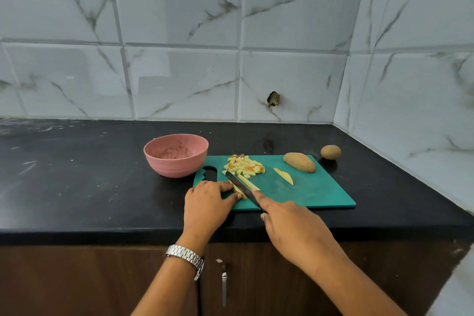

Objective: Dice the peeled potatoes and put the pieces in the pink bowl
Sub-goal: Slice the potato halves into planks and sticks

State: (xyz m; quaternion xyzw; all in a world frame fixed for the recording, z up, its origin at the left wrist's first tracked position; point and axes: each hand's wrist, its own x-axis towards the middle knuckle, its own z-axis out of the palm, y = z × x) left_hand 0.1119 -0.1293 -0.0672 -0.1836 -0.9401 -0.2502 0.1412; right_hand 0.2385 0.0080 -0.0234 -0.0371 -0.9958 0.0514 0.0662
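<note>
left hand (207, 195) pinches strips (249, 182) steady on board (320, 187) | right hand (289, 226) grips knife (242, 187), forefinger along spine for control | dice (243, 165) heaped near bowl (174, 167) for transfer

One wide-angle view from the person's head, standing at the counter (77, 187) edge, facing forward and tilted down. The back wall (179, 72) fills the upper half at 12 o'clock; a side wall (410, 84) meets it at 2 o'clock. The board (307, 187) lies close, just below centre. Arms (346, 277) enter from 6 o'clock, over the cabinet (77, 277).
</note>
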